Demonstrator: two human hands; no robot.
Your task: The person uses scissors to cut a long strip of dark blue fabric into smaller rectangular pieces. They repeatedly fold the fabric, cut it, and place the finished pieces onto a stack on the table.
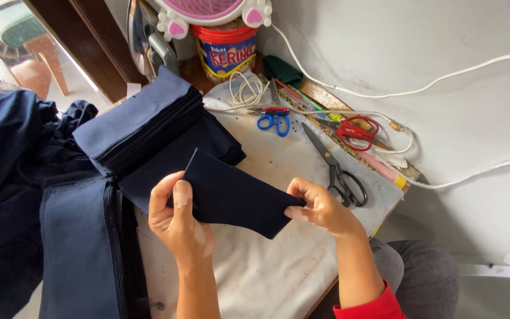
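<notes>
Both my hands hold one small navy fabric piece (pixel 237 195) above a white padded board (pixel 267 266). My left hand (pixel 175 221) pinches its left edge with the thumb on top. At the right corner, my right hand (pixel 320 207) grips it between thumb and fingers. A tall stack of folded navy pieces (pixel 143 121) lies just behind, with more flat navy pieces (pixel 208 142) spread under and beside it.
Black scissors (pixel 337 168), blue-handled scissors (pixel 274 121) and red-handled scissors (pixel 355 131) lie on the board's far side. White cables (pixel 420 88) run along the wall. A red-lidded tin (pixel 226 50) and an iron (pixel 149 44) stand at the back. Dark navy cloth (pixel 25 195) is heaped at left.
</notes>
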